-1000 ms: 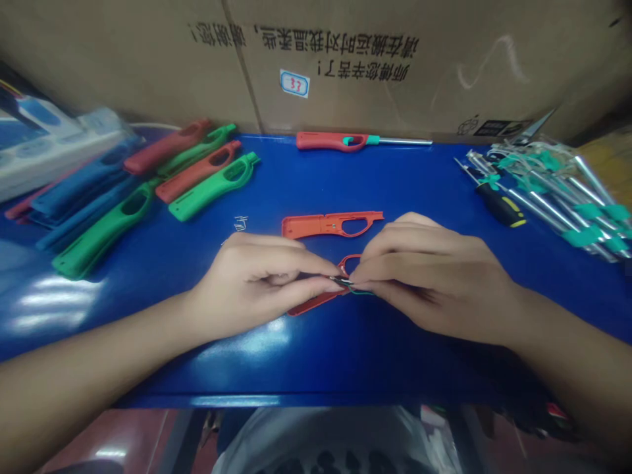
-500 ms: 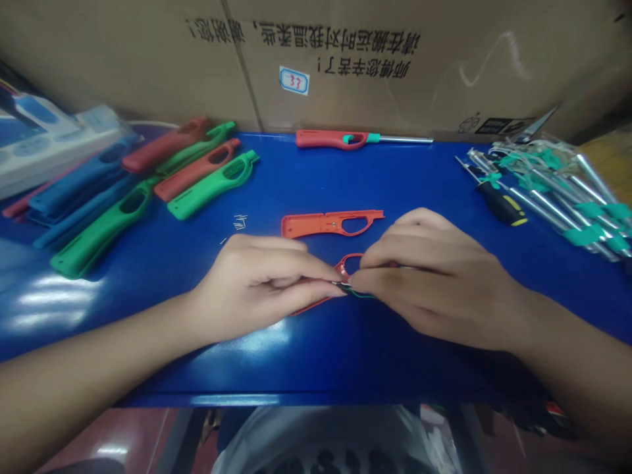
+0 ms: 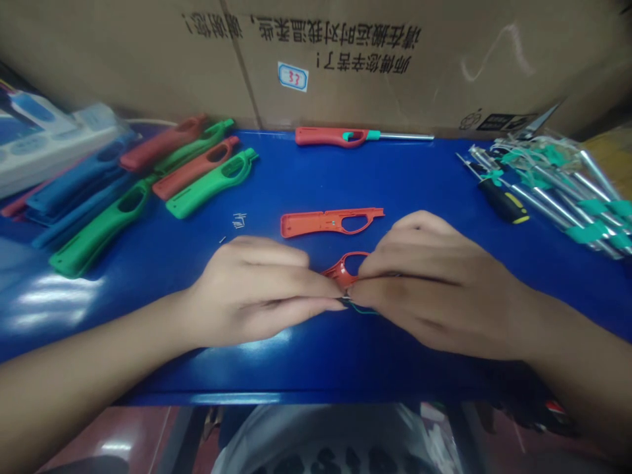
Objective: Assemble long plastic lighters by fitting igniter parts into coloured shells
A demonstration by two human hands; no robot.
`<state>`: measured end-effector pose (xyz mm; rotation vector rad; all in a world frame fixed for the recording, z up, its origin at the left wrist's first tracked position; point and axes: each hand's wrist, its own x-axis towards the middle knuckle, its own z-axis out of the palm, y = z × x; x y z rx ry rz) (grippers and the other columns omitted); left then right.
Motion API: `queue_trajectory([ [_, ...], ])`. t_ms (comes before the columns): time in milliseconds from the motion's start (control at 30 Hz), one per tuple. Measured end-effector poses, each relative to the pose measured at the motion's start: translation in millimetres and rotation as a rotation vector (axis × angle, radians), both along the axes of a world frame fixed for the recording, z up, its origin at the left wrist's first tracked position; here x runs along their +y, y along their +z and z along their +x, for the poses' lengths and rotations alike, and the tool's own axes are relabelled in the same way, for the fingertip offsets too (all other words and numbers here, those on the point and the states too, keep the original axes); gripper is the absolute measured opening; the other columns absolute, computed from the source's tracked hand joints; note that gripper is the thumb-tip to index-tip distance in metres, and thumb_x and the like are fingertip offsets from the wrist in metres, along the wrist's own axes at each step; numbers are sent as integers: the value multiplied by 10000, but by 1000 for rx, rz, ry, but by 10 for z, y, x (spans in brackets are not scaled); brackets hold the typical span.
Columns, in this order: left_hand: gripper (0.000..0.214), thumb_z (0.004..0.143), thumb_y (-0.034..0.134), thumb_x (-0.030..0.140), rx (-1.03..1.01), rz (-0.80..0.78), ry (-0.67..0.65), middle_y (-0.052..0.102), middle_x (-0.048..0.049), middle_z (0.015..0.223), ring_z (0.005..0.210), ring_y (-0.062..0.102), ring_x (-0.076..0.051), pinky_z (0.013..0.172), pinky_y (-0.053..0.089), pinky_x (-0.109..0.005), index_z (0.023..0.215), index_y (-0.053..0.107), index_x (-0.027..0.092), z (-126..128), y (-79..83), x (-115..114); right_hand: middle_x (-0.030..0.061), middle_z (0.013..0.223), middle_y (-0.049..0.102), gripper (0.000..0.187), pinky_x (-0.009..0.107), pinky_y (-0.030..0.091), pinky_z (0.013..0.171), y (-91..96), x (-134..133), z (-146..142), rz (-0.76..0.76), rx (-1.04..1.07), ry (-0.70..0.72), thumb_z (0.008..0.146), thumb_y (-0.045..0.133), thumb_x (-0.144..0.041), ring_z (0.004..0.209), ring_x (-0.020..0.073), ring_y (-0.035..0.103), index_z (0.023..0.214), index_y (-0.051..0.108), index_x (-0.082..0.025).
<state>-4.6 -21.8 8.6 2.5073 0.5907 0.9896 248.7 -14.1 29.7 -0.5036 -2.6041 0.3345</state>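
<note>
My left hand [image 3: 266, 289] is closed in a pinch on a small dark part [image 3: 345, 301], most of it behind the fingertips. Meeting it tip to tip, my right hand [image 3: 434, 283] pinches at a thin pale wire by that part; what else it holds is hidden. A thin green wire [image 3: 364, 310] loops below the right fingertips. Just behind the fingers lies an orange-red lighter shell half [image 3: 338, 268], partly covered by both hands. Farther back rests another orange lighter shell half [image 3: 309, 224], its hollow side up.
Red, green and blue shells [image 3: 205, 187] lie at the left beside a white power strip [image 3: 44, 145]. An assembled red lighter [image 3: 320, 137] lies before the cardboard box [image 3: 345, 99]. Small metal pins [image 3: 239, 220] sit left. Metal lighter tubes [image 3: 557, 197] and a screwdriver [image 3: 503, 203] are right.
Both hands have shifted slightly toward me, away from the near shell half, and more of its trigger end shows. Their fingertips stay together around the small part.
</note>
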Motion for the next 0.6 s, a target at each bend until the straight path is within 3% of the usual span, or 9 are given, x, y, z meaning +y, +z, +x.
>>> queue_trajectory([
  [167,145,890,764,163,46,49,-69,650,-5,602,520,583,-148,527,403,-310,1034,755,148,-34,15,-2,26,907,735,64,274,496,829,-24,29,-26,-417,131,7,969,638,-161,872,127,683,960,700,-170],
  [333,159,891,763,150,40,65,-82,659,-7,627,537,585,-140,544,413,-305,1048,742,135,-38,7,-9,1,918,762,98,226,522,767,-37,71,-42,-762,72,2,963,669,-236,849,109,703,973,742,-172],
  [433,143,910,747,160,30,72,-79,680,-3,653,547,593,-128,557,431,-291,1052,732,151,-38,-4,-4,-4,927,775,118,216,531,738,-57,98,-38,-884,71,12,954,691,-269,836,109,710,982,764,-181],
  [600,141,927,726,189,41,87,-71,663,15,620,525,602,-135,533,434,-288,1067,733,201,-43,-6,9,0,888,783,112,221,542,699,-83,111,-47,-944,89,-11,939,703,-263,790,117,717,949,782,-184],
])
